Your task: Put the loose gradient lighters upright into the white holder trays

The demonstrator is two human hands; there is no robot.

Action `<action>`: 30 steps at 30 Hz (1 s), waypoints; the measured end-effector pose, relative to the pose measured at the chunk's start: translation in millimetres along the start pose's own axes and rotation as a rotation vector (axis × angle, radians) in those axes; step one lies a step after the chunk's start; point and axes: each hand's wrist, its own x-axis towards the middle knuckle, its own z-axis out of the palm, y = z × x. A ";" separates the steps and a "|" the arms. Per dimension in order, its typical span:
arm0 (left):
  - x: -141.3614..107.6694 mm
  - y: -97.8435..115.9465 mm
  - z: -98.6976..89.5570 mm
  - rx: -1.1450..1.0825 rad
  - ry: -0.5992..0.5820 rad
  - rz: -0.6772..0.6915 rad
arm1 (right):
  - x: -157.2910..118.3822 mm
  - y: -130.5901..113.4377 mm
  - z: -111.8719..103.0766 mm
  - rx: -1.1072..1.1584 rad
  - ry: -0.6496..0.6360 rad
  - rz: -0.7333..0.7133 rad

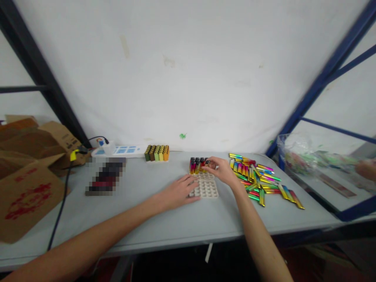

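A white tray with rows of holes (207, 188) lies on the table in front of me. Several lighters (197, 164) with dark tops and shiny red and gold bodies stand upright in its far rows. My left hand (182, 192) rests at the tray's left edge, fingers stretched out, holding nothing. At the far right end of the standing lighters, my right hand (219, 168) has its fingers closed around a lighter, which they partly hide. Many loose shiny rainbow-coloured cases (255, 178) lie in a pile just right of this hand.
A block of upright green, brown, yellow and orange pieces (157, 153) stands at the back. Left of it are a power strip (126, 150), a pixelated dark item (105, 176) and a cardboard box (29, 188). A blue frame (317, 86) and clear plastic bag (296, 156) are on the right.
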 end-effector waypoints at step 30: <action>1.9 0.3 4.6 0.008 0.017 -0.026 | 1.0 -0.6 9.0 -0.018 -0.106 0.116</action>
